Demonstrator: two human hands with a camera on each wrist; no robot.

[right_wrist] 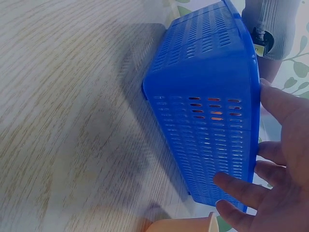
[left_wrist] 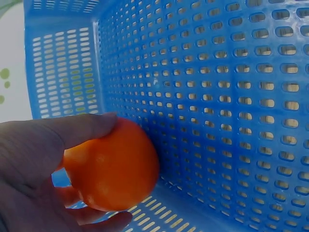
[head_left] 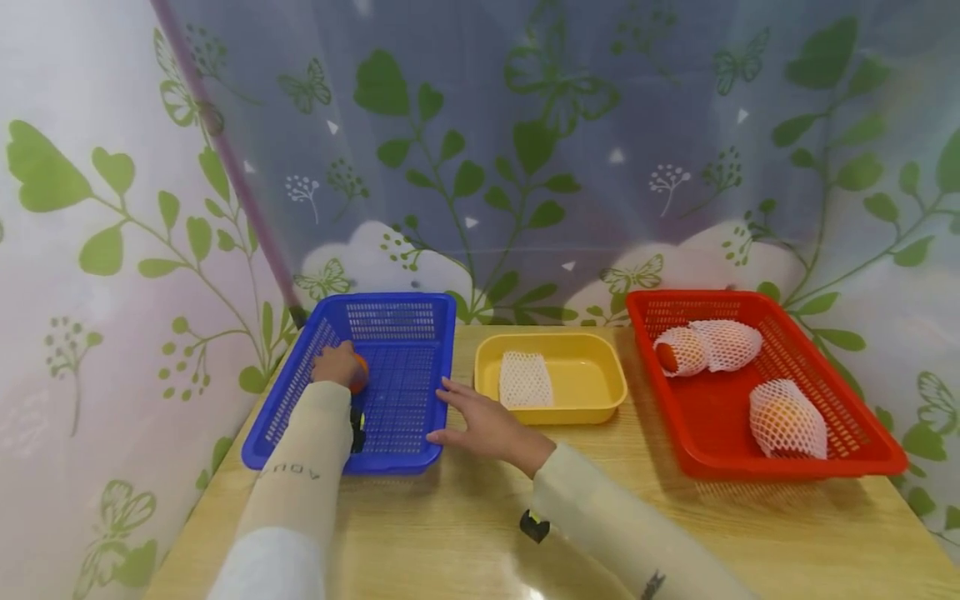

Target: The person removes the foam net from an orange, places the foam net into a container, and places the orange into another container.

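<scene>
Inside the blue basket (head_left: 405,400), my left hand (head_left: 335,364) holds an orange (left_wrist: 118,166). The left wrist view shows the thumb across the top of the fruit and the other fingers curled beneath it, low over the perforated floor. My right hand (head_left: 483,423) is at the basket's right side. Its thumb and fingers are spread along the rim, fairly straight, with fingertips against the outer wall (right_wrist: 193,87) in the right wrist view. Bits of orange colour show through the slots there.
A yellow tray (head_left: 588,410) with a white foam net (head_left: 527,379) in it stands in the middle. To the right, a red basket (head_left: 708,425) holds several fruits in foam nets (head_left: 787,421). All stand on a wooden table (head_left: 420,533) before a patterned curtain (head_left: 480,125).
</scene>
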